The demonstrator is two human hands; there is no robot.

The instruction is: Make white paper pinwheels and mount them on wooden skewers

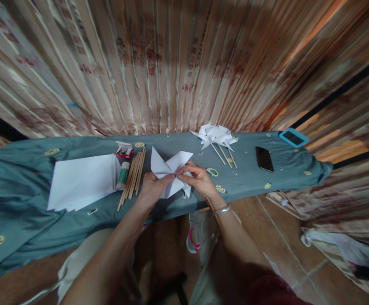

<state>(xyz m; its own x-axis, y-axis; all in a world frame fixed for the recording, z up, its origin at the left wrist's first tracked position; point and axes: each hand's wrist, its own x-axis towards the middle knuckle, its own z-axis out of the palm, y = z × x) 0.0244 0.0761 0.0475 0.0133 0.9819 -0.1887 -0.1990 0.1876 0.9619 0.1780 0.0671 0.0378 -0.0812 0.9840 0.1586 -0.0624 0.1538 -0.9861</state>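
Note:
A white paper pinwheel (171, 163) with its blades folded inward is held between both hands above the table. My left hand (152, 186) grips its left side, the thumb pressed at the centre. My right hand (199, 178) pinches at the same centre from the right, where a small dark spot, perhaps a pin, shows between the fingertips. Just left of my left hand lies a bundle of wooden sticks (134, 173). Beside them are a glue stick (122, 176) and an open small red-and-white box (124, 149) with dark bits inside.
A stack of white paper sheets (82, 180) lies on the left of the cloth-covered table (159, 212). Several finished pinwheels on sticks (216, 136) are piled at the back right. Farther right are a phone (264, 159) and a blue-framed device (293, 137). A curtain (171, 63) hangs behind.

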